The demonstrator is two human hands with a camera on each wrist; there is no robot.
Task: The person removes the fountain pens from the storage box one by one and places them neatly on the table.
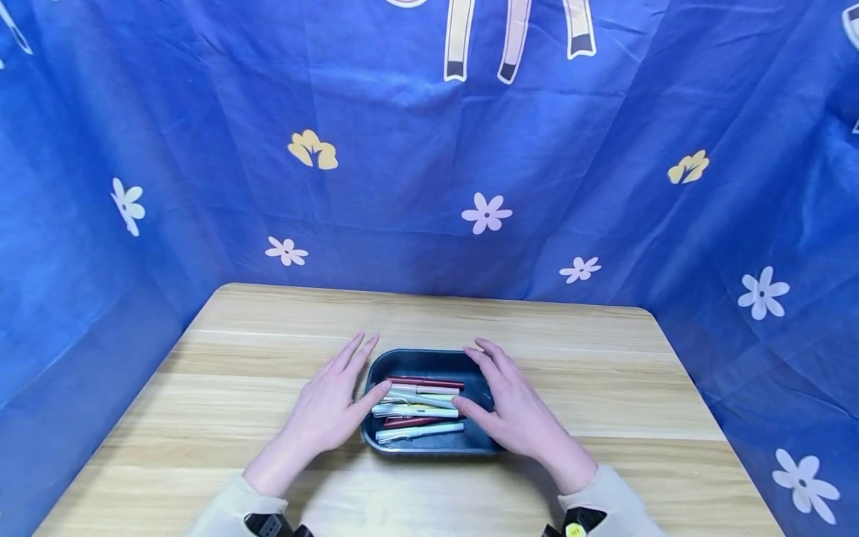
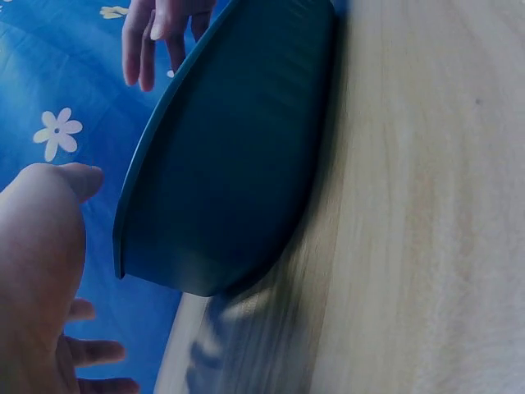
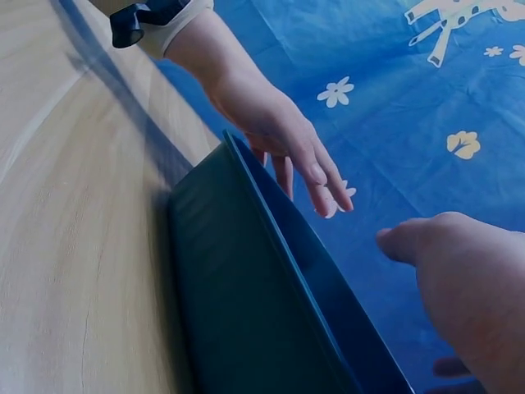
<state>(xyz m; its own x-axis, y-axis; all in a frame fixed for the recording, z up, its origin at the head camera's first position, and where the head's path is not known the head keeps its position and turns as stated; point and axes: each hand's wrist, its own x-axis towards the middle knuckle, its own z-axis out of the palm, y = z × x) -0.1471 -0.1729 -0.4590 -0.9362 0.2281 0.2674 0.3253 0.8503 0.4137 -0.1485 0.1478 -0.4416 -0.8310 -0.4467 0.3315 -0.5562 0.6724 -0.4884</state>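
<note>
A dark, rounded rectangular tray (image 1: 429, 364) sits on the table with several pens in it. Among them are a dark red pen (image 1: 429, 381), a pale pinkish-grey pen (image 1: 436, 390) and a light blue pen with a clip (image 1: 420, 432). On the tray's left side, my left hand (image 1: 330, 406) spreads its fingers, the thumb over the near-left pens. Opposite it, my right hand (image 1: 508, 403) hovers at the right rim, thumb reaching inward over the pen ends. Both wrist views show the tray's outer wall (image 2: 221, 156) with neither hand gripping it.
The tray stands on a light wood-grain table (image 1: 262, 335) with rounded back corners. Blue fabric (image 1: 396, 246) printed with flowers hangs behind the table and along both sides. Black wrist devices (image 1: 268, 523) sit at both pale sleeves.
</note>
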